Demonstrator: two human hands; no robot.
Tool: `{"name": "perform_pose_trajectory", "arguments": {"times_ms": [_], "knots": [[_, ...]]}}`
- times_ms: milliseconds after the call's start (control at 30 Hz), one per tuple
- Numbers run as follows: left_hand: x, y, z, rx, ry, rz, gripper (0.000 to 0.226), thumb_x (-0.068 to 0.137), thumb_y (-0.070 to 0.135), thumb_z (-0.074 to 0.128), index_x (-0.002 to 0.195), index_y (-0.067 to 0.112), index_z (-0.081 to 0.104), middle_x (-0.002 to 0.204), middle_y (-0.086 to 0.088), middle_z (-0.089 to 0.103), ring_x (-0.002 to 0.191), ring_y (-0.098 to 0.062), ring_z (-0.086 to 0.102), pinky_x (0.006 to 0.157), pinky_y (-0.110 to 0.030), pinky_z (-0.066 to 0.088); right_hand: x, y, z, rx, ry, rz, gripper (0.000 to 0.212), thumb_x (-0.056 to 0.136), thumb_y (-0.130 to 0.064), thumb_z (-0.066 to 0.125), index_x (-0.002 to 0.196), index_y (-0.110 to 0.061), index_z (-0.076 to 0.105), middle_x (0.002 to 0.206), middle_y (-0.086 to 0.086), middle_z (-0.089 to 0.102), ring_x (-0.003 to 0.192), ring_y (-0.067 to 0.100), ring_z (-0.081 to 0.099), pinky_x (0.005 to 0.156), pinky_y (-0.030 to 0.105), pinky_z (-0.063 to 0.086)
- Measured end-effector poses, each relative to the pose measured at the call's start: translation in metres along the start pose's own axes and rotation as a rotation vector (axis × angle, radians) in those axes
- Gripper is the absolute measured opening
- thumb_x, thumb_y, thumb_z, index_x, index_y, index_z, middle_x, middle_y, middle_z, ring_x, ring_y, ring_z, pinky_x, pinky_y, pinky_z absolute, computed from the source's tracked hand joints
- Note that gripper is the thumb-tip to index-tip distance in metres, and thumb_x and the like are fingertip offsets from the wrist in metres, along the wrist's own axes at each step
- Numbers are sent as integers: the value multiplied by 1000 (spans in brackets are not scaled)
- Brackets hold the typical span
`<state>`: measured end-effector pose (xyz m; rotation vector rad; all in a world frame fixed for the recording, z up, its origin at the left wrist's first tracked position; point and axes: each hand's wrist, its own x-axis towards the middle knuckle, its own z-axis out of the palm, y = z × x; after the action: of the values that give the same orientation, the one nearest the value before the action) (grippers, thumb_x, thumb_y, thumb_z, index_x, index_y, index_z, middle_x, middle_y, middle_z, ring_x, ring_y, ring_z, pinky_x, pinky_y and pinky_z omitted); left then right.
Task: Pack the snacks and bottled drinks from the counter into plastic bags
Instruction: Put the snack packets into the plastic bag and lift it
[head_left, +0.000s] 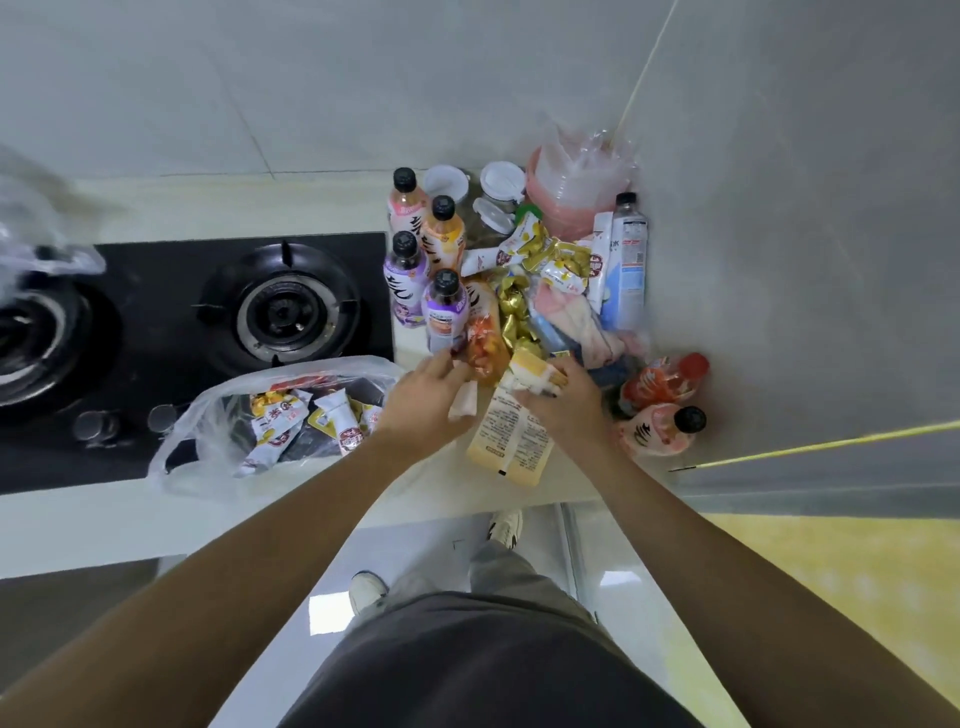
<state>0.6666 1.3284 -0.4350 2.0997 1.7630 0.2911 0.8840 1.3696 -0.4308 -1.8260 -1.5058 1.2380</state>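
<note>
Right hand (563, 400) holds yellow packet (511, 436); left hand (423, 395) perhaps pinching wrapper (464, 402).

**Both bare arms stretched forward, hands close together**

Both forearms are bare and reach forward from the lower corners of the head view, converging toward the middle. The left hand (423, 397) lies palm down, its fingers curled, pinching a small white wrapped snack (464, 405) that hangs below the fingertips. The right hand (563, 397) sits just beside it, also knuckles up, its fingers bent round the upper end of a flat yellow-and-white snack packet (511, 434). The two hands are near each other but apart.
</note>
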Motion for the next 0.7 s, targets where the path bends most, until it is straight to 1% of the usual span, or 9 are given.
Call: {"name": "perform_pose_trajectory", "arguments": {"times_ms": [133, 200, 233, 300, 367, 467, 500, 600, 700], "knots": [[-51, -34, -15, 25, 26, -106, 56, 82, 44, 76, 125, 16, 56, 118, -6, 49, 110, -27, 51, 73, -37, 45, -25, -18, 34, 27, -69, -41, 46, 76, -11, 89, 109, -18, 58, 96, -9, 66, 82, 2, 64, 66, 22, 47], [-75, -53, -22, 13, 54, -151, 53, 80, 41, 78, 122, 17, 57, 119, -4, 49, 110, -28, 53, 75, -39, 51, -36, -26, 54, 20, -112, -53, 47, 75, -11, 90, 107, -22, 58, 97, -10, 66, 84, 1, 64, 66, 20, 49], [-87, -61, -25, 0, 69, -171, 52, 79, 39, 79, 121, 17, 58, 120, -3, 50, 109, -28, 54, 75, -41, 52, -41, -29, 65, 10, -128, -60, 47, 74, -13, 91, 106, -25, 58, 99, -10, 67, 88, 4, 66, 68, 23, 51], [-108, -76, -33, -19, 87, -249, 49, 81, 38, 79, 120, 18, 57, 120, -3, 49, 103, -28, 56, 69, -37, 49, -49, -36, 86, 6, -169, -79, 48, 73, -15, 92, 105, -28, 59, 104, -6, 70, 94, 10, 69, 76, 30, 56], [-129, -90, -40, -19, 98, -348, 49, 84, 42, 76, 122, 19, 55, 120, 0, 48, 103, -23, 57, 64, -34, 47, -55, -44, 109, -5, -211, -105, 46, 74, -15, 91, 106, -26, 60, 106, -2, 72, 95, 10, 70, 79, 28, 56], [-151, -113, -45, -17, 95, -447, 52, 86, 45, 74, 126, 19, 52, 125, 0, 46, 108, -22, 55, 65, -31, 45, -61, -62, 142, -22, -294, -99, 45, 77, -19, 89, 113, -21, 63, 108, -4, 72, 91, 3, 68, 69, 15, 50], [-161, -123, -48, -24, 93, -485, 52, 86, 45, 74, 126, 19, 51, 126, 0, 46, 108, -23, 55, 65, -31, 44, -65, -71, 159, -35, -334, -99, 45, 78, -20, 89, 116, -21, 63, 108, -7, 71, 90, 1, 67, 67, 13, 48], [-161, -129, -50, -11, 53, -511, 54, 85, 45, 75, 124, 18, 49, 128, -2, 43, 106, -26, 57, 61, -34, 46, -62, -80, 172, -42, -362, -67, 43, 81, -21, 87, 118, -21, 63, 101, -17, 65, 85, -3, 62, 60, 11, 45], [-161, -138, -51, 21, 2, -544, 57, 85, 45, 76, 126, 18, 48, 140, -5, 40, 112, -29, 58, 61, -38, 51, -57, -87, 194, -70, -356, -46, 43, 81, -20, 87, 117, -20, 64, 99, -14, 64, 83, -4, 60, 60, 13, 43]]}}
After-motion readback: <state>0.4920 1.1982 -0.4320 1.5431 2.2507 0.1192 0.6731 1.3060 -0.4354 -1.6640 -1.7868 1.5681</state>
